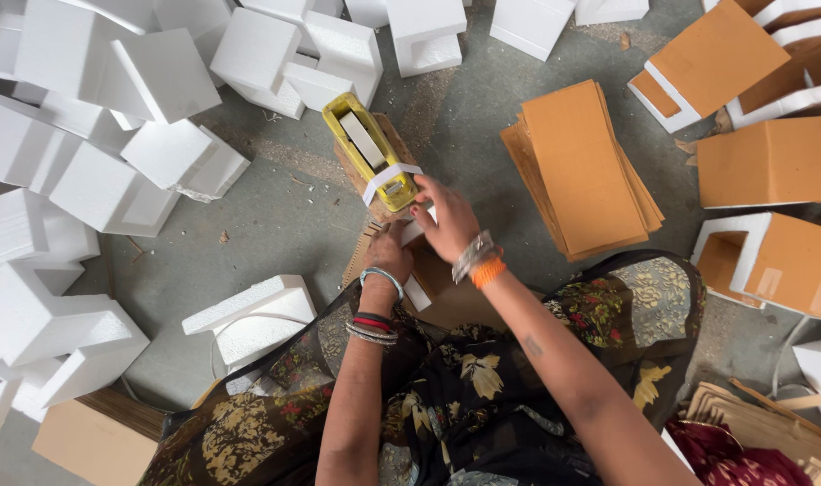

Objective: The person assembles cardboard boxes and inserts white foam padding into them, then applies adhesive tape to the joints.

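Seated on the grey floor [275,225], working over the lap. Right hand [446,220] reaching forward to the yellow tape dispenser [367,148], fingers pinching the free end of the white tape strip [390,176] that loops off its front. Left hand [389,256] clamped down on the foam-and-cardboard piece [426,274], pressing it steady just below the dispenser; most of that piece hidden under both hands, only a white foam edge and a brown cardboard face showing. Judged as the taping step: drawing a length of tape to fasten cardboard to foam. Next move likely calling for a steady pull toward the body, a tear against the dispenser's cutter, then a firm press of the strip across the seam, with the left hand not letting the piece shift. Bare white foam blocks [113,135] heaped at left, a stack of flat orange-brown cardboard sheets [586,171] just right of the dispenser, and finished foam blocks faced with cardboard [770,162] farther right.
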